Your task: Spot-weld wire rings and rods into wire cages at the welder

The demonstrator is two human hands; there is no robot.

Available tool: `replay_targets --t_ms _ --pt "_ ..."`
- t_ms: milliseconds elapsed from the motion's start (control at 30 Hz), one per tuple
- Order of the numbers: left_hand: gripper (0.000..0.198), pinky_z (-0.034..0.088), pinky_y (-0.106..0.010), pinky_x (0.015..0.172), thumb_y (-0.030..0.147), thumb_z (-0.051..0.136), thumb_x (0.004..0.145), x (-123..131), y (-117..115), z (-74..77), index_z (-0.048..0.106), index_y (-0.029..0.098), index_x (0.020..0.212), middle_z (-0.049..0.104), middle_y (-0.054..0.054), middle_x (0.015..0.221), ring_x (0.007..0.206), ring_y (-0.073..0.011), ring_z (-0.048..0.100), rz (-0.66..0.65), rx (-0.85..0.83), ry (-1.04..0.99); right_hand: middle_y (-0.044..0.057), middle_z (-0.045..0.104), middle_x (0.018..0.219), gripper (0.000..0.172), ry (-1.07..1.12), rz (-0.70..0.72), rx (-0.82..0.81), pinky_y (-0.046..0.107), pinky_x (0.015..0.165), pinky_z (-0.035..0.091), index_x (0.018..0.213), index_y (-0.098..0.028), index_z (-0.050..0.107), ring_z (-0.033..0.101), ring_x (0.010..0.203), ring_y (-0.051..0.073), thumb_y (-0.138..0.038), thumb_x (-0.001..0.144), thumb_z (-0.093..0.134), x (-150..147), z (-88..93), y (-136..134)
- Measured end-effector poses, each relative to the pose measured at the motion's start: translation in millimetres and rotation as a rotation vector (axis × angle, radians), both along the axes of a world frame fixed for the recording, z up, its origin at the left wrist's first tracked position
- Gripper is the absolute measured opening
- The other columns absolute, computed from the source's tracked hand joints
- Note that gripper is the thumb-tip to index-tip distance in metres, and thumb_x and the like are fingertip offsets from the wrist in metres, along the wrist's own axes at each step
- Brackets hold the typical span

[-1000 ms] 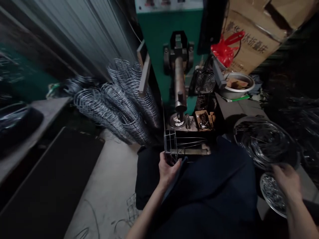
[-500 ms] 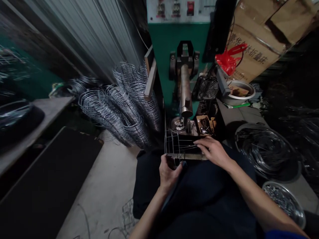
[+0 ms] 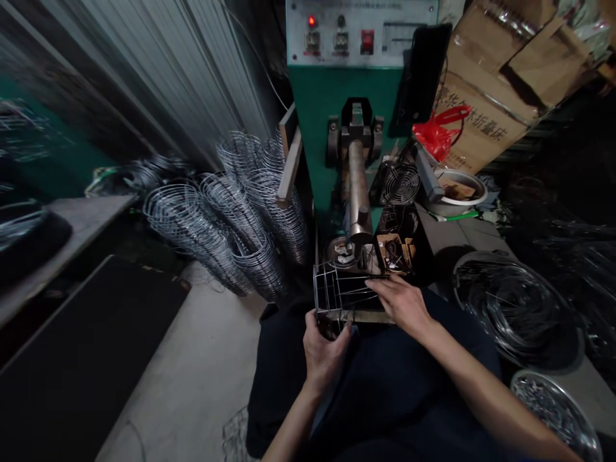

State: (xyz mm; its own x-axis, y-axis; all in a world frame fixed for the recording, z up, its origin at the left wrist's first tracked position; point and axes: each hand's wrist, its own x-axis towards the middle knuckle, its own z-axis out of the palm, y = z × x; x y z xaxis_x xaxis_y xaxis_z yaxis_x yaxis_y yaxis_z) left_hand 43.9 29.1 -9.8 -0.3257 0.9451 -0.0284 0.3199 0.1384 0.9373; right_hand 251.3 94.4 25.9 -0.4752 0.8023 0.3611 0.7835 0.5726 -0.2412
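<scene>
A small wire frame (image 3: 328, 292) of thin metal rods is held over my lap, below the metal arm of a green machine (image 3: 359, 192). My left hand (image 3: 323, 346) grips its lower left corner between thumb and fingers. Over on the right, my right hand (image 3: 402, 305) has its fingers closed on the ends of long thin wires (image 3: 356, 285) that run across to the frame. Exactly how those wires meet the frame at the left is too fine to make out.
Stacked wire baskets (image 3: 226, 224) lean left of the machine. A basin of coiled wire (image 3: 510, 308) and a bowl of small metal parts (image 3: 553, 410) stand at the right. An open cardboard box (image 3: 394, 253) lies under the machine arm. A dark board (image 3: 86, 346) stands at the left.
The view has tilted up slightly, showing a lit red lamp on the machine's panel. My right hand has shifted a little left along the wires; the left keeps its grip.
</scene>
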Motion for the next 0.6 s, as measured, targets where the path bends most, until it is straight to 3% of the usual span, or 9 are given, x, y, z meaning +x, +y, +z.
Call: replay_targets --t_ms 300,600 --pt "0.047 0.046 -0.025 0.055 0.045 0.076 0.069 -4.7 17.0 5.3 0.046 0.022 0.096 0.056 0.003 0.076 0.056 -0.0118 0.051 0.022 0.013 -0.019 0.003 0.073 0.106 0.027 0.155 0.084 0.008 0.037 0.097 0.048 0.112 -0.023 0.068 0.068 0.091 0.020 -0.011 0.097 0.049 -8.6 4.1 27.2" --pt "0.048 0.046 -0.025 0.060 0.048 0.076 0.071 -10.9 24.9 -2.3 0.047 0.022 0.098 0.055 0.003 0.078 0.061 -0.0127 0.052 0.039 0.049 0.005 0.002 0.074 0.099 0.025 0.161 0.109 0.060 0.030 0.085 0.049 0.110 -0.022 0.068 0.067 0.085 0.019 -0.008 0.094 0.055 -16.9 9.5 39.5"
